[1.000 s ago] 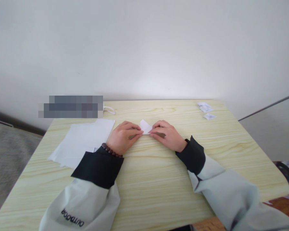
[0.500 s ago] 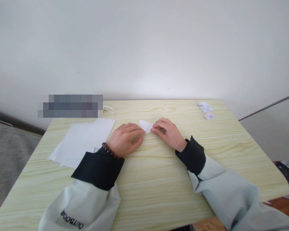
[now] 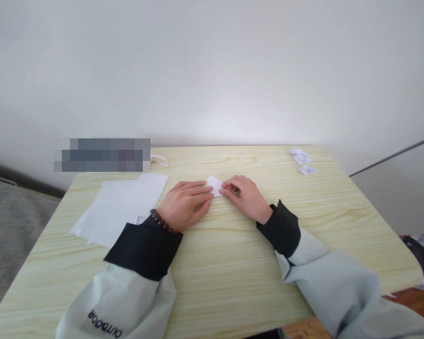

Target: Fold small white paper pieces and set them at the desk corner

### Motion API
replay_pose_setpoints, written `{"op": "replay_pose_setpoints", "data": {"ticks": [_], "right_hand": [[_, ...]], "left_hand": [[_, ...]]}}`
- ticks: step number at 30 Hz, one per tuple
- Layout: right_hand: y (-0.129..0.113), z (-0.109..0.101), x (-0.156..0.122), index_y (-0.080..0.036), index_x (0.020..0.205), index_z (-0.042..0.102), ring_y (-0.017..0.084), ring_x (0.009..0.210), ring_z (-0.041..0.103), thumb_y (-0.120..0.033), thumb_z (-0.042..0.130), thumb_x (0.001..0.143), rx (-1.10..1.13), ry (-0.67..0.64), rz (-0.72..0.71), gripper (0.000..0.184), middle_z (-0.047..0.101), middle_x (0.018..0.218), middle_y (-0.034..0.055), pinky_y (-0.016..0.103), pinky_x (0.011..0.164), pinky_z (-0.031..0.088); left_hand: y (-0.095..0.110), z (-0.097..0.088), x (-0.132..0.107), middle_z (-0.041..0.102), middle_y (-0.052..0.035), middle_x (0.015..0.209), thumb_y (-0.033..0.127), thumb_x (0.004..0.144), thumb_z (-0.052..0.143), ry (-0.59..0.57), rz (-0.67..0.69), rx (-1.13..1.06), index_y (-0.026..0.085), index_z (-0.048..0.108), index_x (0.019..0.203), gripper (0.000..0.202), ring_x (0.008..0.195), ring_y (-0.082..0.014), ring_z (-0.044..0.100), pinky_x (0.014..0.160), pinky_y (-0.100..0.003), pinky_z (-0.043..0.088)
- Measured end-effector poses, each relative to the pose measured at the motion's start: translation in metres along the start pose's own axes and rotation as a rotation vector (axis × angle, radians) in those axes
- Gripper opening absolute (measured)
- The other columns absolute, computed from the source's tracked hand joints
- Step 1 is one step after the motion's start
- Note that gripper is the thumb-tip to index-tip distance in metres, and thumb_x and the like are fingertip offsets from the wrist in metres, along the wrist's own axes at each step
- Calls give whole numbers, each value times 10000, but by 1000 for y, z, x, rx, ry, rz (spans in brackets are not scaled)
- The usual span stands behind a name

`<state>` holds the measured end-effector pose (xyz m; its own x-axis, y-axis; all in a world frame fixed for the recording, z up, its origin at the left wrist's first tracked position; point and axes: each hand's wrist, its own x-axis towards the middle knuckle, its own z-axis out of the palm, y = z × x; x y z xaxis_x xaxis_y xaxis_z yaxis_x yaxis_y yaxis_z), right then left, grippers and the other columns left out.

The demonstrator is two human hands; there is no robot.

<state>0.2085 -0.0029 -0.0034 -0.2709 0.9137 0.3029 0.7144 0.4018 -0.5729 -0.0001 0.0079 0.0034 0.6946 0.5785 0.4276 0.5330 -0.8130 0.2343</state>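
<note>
White folded paper (image 3: 215, 186), pinched at its right edge by the right hand (image 3: 246, 197)! The left hand (image 3: 185, 205) touches its left end, grip unclear from here; loose sheets (image 3: 127, 202) lie farther left.

Upside-down "OUTDOOR" (image 3: 105, 324); on left sleeve (image 3: 127, 294)

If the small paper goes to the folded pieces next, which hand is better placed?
Probably the right hand: it seems to pinch the small paper at its right end and is nearer the folded pieces. The left hand, at the paper's left side, is farther.
</note>
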Motion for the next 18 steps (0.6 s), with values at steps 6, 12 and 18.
{"op": "replay_pose_setpoints", "data": {"ticks": [6, 12, 18], "right_hand": [[0, 0, 0, -183, 844, 632, 153, 738, 551, -280, 642, 800, 62, 31, 42, 106, 617, 740, 15, 290, 700, 409], [1, 0, 0, -187, 864, 637, 156, 750, 558, -284, 643, 798, 72, 15, 50, 117, 632, 754, 17, 292, 699, 422], [1, -7, 1, -196, 868, 657, 143, 738, 549, -282, 613, 826, 109, -32, 5, 105, 640, 771, 20, 279, 686, 426]], "left_hand": [[0, 1, 0, 694, -33, 1066, 235, 837, 506, 17, 11, 22, 217, 690, 995, 244, 1048, -237, 608, 848, -398, 499], [2, -1, 0, 684, -27, 1079, 265, 834, 509, -25, 4, 44, 275, 674, 1056, 277, 1074, -232, 591, 869, -390, 489], [3, 0, 0, 697, -43, 1048, 260, 830, 504, -5, -36, 49, 230, 672, 1040, 271, 1054, -224, 610, 860, -374, 498]]}}
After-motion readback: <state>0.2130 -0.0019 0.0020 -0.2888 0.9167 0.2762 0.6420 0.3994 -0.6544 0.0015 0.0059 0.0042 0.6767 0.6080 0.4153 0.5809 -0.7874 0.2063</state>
